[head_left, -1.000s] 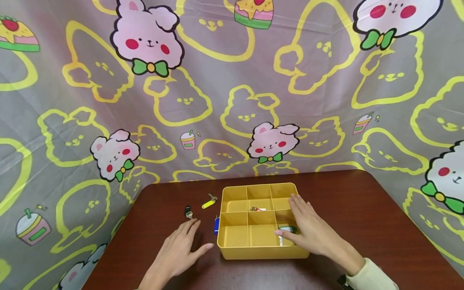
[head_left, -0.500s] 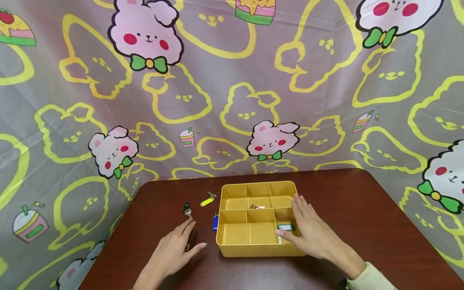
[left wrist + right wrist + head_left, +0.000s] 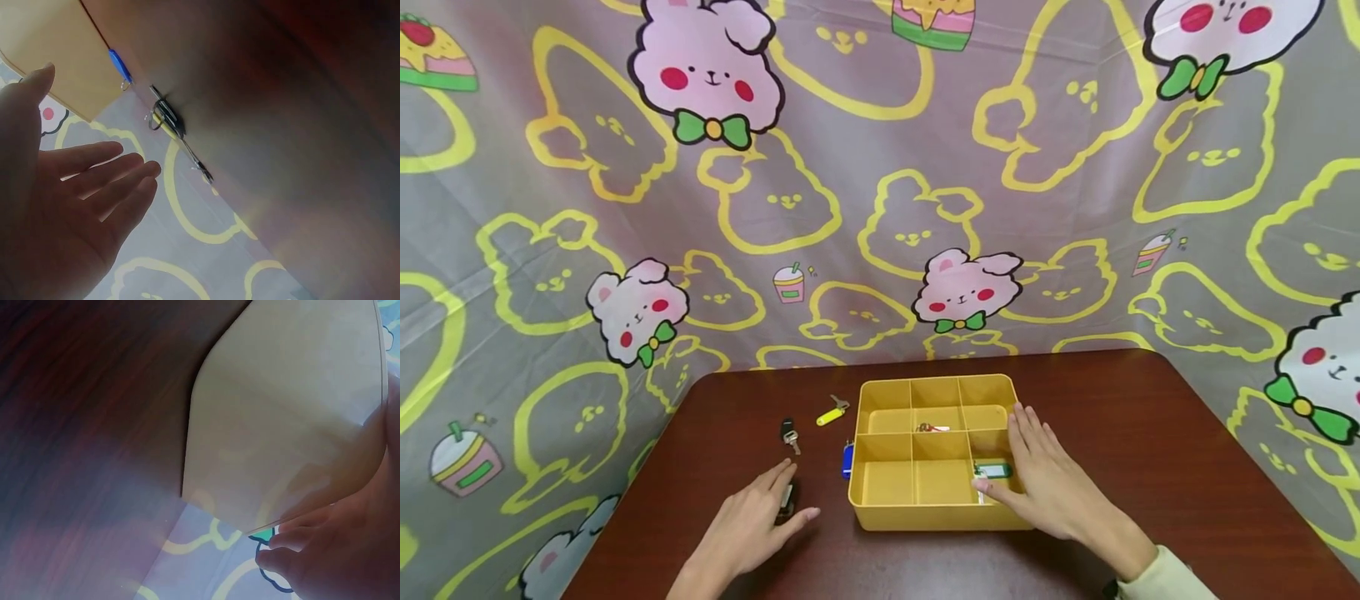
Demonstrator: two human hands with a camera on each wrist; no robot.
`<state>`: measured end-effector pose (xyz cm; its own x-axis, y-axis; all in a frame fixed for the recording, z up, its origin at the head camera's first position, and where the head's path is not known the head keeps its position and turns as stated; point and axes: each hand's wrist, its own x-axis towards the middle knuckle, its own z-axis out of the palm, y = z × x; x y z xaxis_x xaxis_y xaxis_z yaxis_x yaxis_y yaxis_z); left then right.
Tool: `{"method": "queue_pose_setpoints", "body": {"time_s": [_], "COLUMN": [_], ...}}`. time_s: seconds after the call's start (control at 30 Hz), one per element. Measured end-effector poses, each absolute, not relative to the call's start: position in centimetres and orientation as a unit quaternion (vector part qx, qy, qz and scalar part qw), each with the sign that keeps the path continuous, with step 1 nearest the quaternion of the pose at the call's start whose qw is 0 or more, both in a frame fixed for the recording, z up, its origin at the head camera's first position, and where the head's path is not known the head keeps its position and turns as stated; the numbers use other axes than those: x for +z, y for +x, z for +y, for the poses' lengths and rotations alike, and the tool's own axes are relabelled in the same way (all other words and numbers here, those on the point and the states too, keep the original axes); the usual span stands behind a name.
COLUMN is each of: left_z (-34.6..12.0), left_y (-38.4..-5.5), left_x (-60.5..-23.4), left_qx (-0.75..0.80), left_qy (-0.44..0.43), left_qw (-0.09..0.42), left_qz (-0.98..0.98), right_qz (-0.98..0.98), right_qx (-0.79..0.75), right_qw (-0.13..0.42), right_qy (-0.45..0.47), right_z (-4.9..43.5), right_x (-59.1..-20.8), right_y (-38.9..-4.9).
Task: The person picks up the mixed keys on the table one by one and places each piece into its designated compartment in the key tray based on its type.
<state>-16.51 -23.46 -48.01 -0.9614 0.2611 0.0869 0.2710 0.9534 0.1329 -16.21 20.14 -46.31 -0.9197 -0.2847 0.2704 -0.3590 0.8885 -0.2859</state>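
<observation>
My left hand (image 3: 745, 521) hovers over the table with its fingers extended and nothing in them; the left wrist view shows the bare palm. Partly hidden behind it lies a dark key tag (image 3: 786, 500). Just beyond the fingertips is a key with a black fob (image 3: 790, 435). My right hand (image 3: 1056, 487) rests at the right rim of a yellow box (image 3: 943, 518), its fingers straight along the wall. The right thumb reaches over the rim above a key with a green tag (image 3: 995, 470). A key with a red-and-white tag (image 3: 934, 429) lies in the back middle compartment.
A key with a yellow tag (image 3: 831, 416) lies behind the black fob. A blue tag (image 3: 847, 460) lies against the box's left side. Low dividers split the box into several compartments. A patterned cloth (image 3: 850, 250) hangs behind the dark wooden table (image 3: 1105, 417).
My left hand has drawn back left and towards me, baring more of the black-fob key and the dark tag. My right fingertips have shifted slightly outward along the box's right rim.
</observation>
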Motion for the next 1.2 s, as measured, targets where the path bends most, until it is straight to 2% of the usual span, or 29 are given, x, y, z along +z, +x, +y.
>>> {"method": "queue_pose_setpoints", "body": {"time_s": [0.23, 0.63, 1.2], "left_z": [-24.2, -25.0, -26.3], "left_y": [-16.5, -15.9, -14.7], "left_x": [-47.9, -48.1, -48.7], "left_qx": [-0.053, -0.035, -0.003], "left_qy": [-0.143, -0.172, -0.248], "left_qw": [0.035, 0.034, 0.127], "left_qz": [-0.988, -0.984, -0.96], "right_qz": [-0.966, -0.965, -0.964], "right_qx": [0.181, 0.187, 0.196], "right_qw": [0.082, 0.081, 0.076], "right_qy": [0.165, 0.166, 0.162], "right_z": [20.1, 20.3, 20.1], "right_x": [-46.6, -47.1, -47.2], "right_y": [-16.2, -16.1, -16.2]}}
